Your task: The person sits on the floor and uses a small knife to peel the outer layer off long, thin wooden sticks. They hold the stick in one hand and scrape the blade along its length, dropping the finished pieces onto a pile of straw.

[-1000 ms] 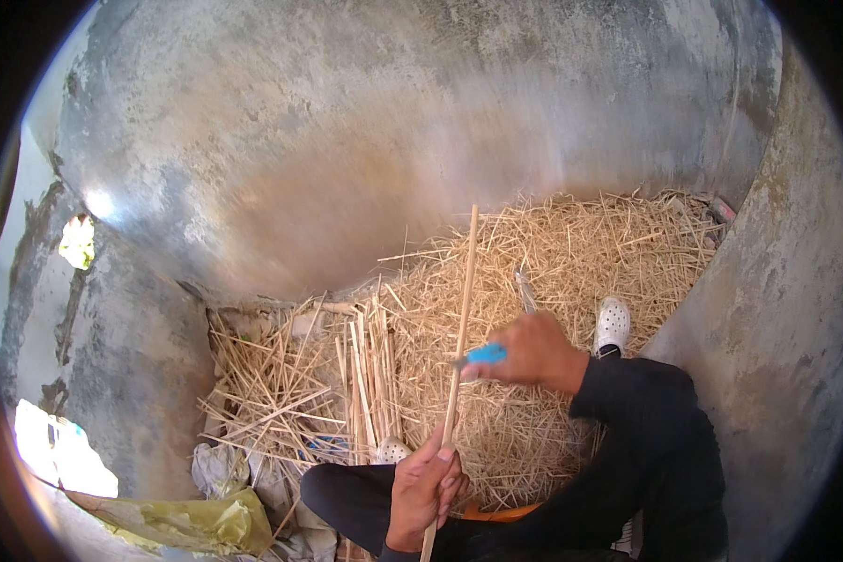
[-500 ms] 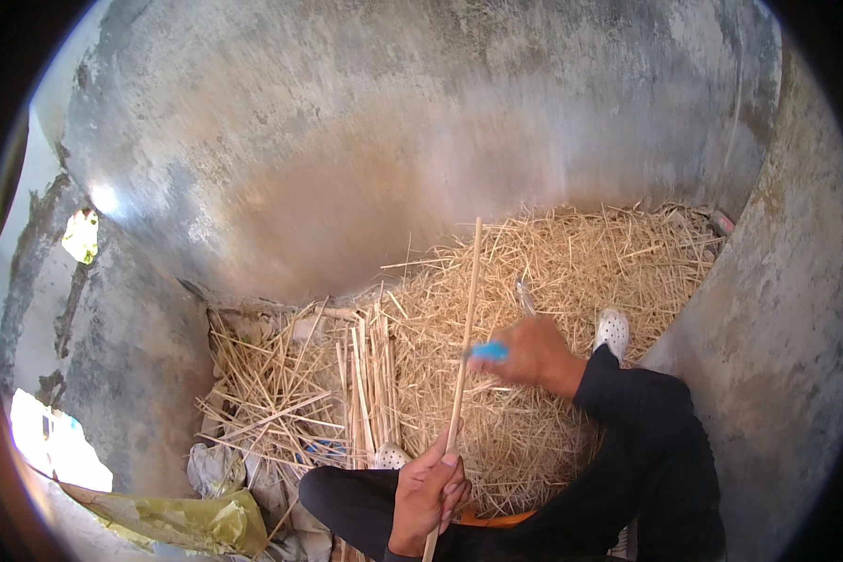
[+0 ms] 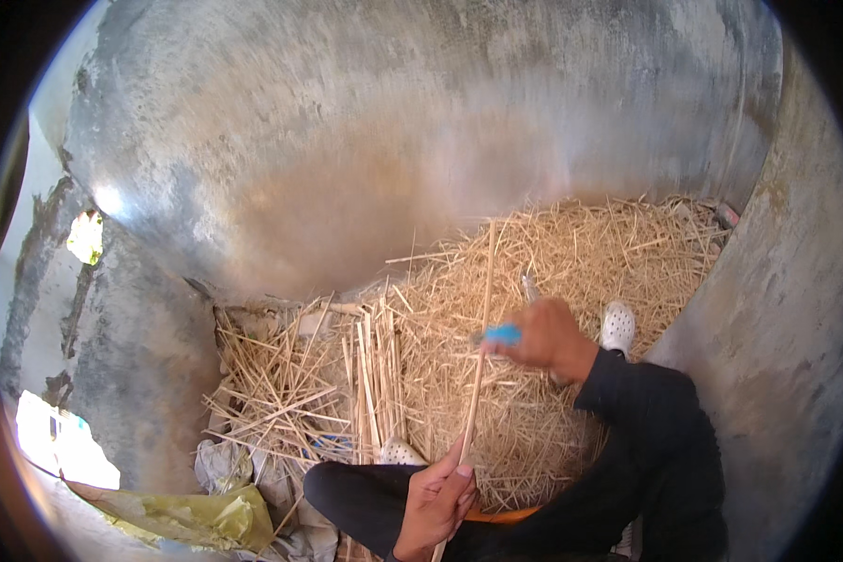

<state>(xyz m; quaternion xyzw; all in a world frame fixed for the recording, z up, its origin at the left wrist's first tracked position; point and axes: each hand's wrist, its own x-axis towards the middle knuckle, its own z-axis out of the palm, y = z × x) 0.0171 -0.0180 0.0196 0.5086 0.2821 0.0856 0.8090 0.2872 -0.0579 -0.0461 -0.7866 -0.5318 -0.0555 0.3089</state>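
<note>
My left hand is closed around the lower part of a long, thin, pale wooden stick, its thumb along the side. The stick stands slanted away from me over the straw. My right hand, smeared by motion, grips a small tool with a blue handle. A short dark end of that tool meets the stick about halfway up; its exact kind is too blurred to tell. Behind my right hand, a shiny clear object lies on the straw.
Dry straw and shavings cover the floor. Left of them lie a bundle of split sticks and a loose heap of sticks. White perforated shoes are on my feet. A yellow sheet lies lower left; concrete walls surround me.
My right hand and the blue-handled tool have shifted slightly up and right along the stick. The stick leans a little less, and the whole view has shifted slightly.
</note>
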